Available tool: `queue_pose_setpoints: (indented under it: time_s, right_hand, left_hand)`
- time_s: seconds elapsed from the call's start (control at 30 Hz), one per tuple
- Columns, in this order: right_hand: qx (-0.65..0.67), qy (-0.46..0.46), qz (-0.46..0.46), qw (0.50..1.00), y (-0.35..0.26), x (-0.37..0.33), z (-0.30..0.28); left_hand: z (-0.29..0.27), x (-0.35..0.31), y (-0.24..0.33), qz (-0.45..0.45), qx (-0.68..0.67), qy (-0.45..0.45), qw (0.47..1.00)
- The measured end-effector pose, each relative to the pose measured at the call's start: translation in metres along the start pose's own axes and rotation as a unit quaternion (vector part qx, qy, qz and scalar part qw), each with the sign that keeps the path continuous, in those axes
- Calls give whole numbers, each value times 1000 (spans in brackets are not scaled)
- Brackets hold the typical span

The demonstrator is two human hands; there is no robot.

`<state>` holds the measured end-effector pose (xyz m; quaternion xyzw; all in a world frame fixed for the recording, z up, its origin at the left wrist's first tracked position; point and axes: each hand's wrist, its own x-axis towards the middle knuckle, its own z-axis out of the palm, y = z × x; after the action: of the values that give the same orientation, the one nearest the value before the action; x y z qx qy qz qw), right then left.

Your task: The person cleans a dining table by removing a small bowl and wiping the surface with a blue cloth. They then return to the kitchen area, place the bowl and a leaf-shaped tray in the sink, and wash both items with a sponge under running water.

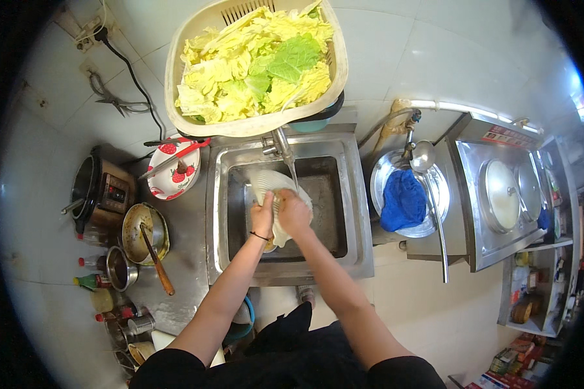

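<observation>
Inside the metal sink (363,240), my left hand (261,218) is closed on a white ribbed dish (266,181) with a wavy rim. The dish is tilted below the faucet (282,146). My right hand (294,212) presses against its inner side with the fingers curled; what they hold, if anything, is hidden. Another small rounded item shows partly under the dish near my left wrist, too covered to name. Above the sink, a cream plastic basket (172,97) is heaped with yellow-green cabbage leaves (253,65).
On the left counter stand a pressure cooker (107,194), a pan (136,240) with a wooden-handled utensil, a metal bowl (121,268) and a strawberry-patterned plate (169,185) under a red-handled knife (182,157). At right, a metal basin (438,194) holds a blue cloth (403,201), near a long ladle (435,214).
</observation>
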<state>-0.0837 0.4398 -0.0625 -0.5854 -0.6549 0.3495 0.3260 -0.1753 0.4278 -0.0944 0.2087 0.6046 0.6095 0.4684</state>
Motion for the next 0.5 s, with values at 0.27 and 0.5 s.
queue_pose_setpoints:
  time_s: [0.27,0.5]
  right_hand:
    - [-44,50,-174,982,-12,-57,-9]
    - [71,195,-84,975,46,-10,1]
  left_hand:
    - [-6,14,2,-57,-78,70,993]
    - [-20,-4,22,-54,-155,-5,986]
